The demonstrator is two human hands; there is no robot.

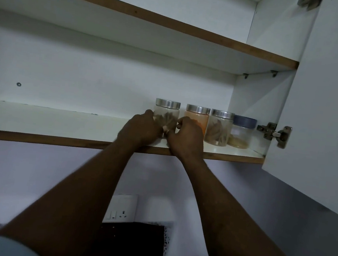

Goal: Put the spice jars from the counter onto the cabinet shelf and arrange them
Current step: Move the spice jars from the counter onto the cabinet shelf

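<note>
i have both hands up on the lower shelf (pixel 61 121) of the open cabinet, one on each side of the leftmost jar (pixel 166 115). my left hand (pixel 141 128) wraps its left wall and my right hand (pixel 185 137) cups the right wall, so each grip is pressed against the jar from opposite sides; that lets me nudge it straight without tipping it. it stands upright near the front edge, just beside the orange powder jar (pixel 196 120), which stands close beside the bark jar (pixel 219 128), then the blue-lidded jar (pixel 242 133) near the hinge (pixel 274 133). i judge the row is being built from the right wall outward, which is why this one sits at the left end and why i am closing it up to its neighbour

the three nearer jars are clear round cylinders with smooth brushed metal lids; mine shows brown, leafy pieces inside. the last is squatter, with a ribbed blue lid and pale grains at the bottom. the shelf is flat white laminate with a bare wooden front edge, slick enough for a jar to slide
</note>
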